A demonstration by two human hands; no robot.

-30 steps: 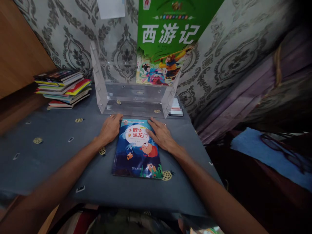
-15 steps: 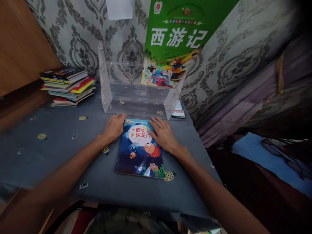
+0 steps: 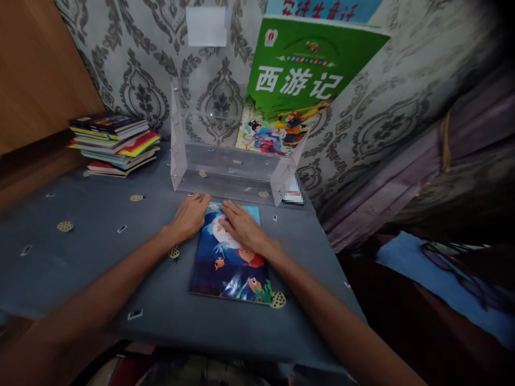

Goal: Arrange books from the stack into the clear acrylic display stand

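Note:
A blue children's book (image 3: 229,273) with cartoon fish on its cover lies flat and closed on the table. My left hand (image 3: 190,215) rests at its upper left corner, fingertips touching the edge. Across the upper cover lies my right hand (image 3: 243,228), palm down with fingers stretched out, hiding most of the title. Neither hand grips anything. Just behind the book stands a clear acrylic book stand (image 3: 229,177), with a green book (image 3: 298,80) leaning upright in its right half.
A stack of books (image 3: 115,142) stands at the back left of the grey patterned tablecloth (image 3: 100,257). Behind the green book shows a light blue book (image 3: 322,8). A small blurred object (image 3: 293,190) sits by the stand's right side. Blue cloth (image 3: 434,284) lies beyond the table's right edge.
My right hand has slid left from the book's right edge onto the upper cover, over the title. My left hand stays at the upper left corner. The view has tilted up slightly.

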